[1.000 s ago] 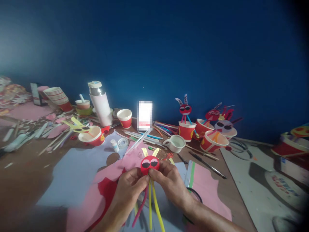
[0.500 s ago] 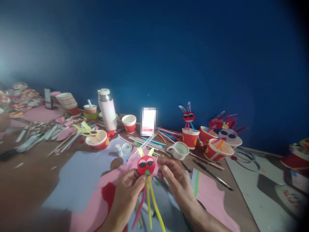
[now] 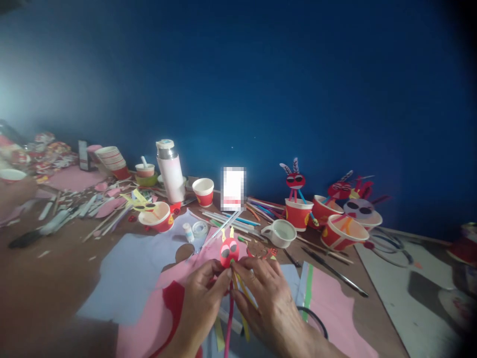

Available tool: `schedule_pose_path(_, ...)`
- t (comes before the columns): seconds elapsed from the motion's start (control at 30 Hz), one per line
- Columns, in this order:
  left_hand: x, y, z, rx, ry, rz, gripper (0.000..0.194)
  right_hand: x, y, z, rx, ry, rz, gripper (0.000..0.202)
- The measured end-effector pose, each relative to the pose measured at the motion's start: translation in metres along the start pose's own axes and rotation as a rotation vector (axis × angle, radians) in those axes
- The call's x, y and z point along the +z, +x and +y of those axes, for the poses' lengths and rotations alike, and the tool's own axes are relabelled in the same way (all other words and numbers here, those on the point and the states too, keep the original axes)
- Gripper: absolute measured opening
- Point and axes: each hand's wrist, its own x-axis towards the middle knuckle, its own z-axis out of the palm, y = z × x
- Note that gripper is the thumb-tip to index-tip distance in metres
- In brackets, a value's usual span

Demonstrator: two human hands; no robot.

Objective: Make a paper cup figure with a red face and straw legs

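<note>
A red round paper face (image 3: 229,252) with dark-and-pink eyes, a green mouth and yellow ears is held upright near the bottom middle. My left hand (image 3: 206,293) pinches its lower left edge between thumb and fingers. Just under the face, my right hand (image 3: 261,293) has its fingers closed around the tops of the strips. A magenta strip (image 3: 230,318) and yellow strips (image 3: 246,325) hang down between the hands. Pink paper (image 3: 145,323) and blue-grey paper (image 3: 115,283) lie beneath and to the left.
Behind the hands stand a white flask (image 3: 171,176), a paper cup (image 3: 203,193) and a white mug (image 3: 281,233). Red cups (image 3: 299,215) with similar paper figures are at the right. A black pen (image 3: 335,271) lies right of the mug; paper scraps (image 3: 67,214) spread at the left.
My right hand has moved left and down and closed on the strips under the face. The face has turned partly sideways and now looks narrower. The view has shifted slightly.
</note>
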Motion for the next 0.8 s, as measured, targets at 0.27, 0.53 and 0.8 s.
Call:
schedule_pose_path(0.27,-0.003,-0.006,0.001,0.221,0.224,-0.019,0.014,-0.002,-0.003,0.005,0.042,0.091,-0.017,0.03)
schedule_pose_path(0.53,-0.006,-0.009,-0.003,0.563,0.586,-0.031,0.019,-0.003,-0.001,0.007,0.142,0.238,-0.078,0.011)
schedule_pose_path(0.8,-0.005,-0.009,0.002,0.545,0.526,-0.033,0.019,0.006,0.0,0.011,0.684,0.637,-0.014,0.006)
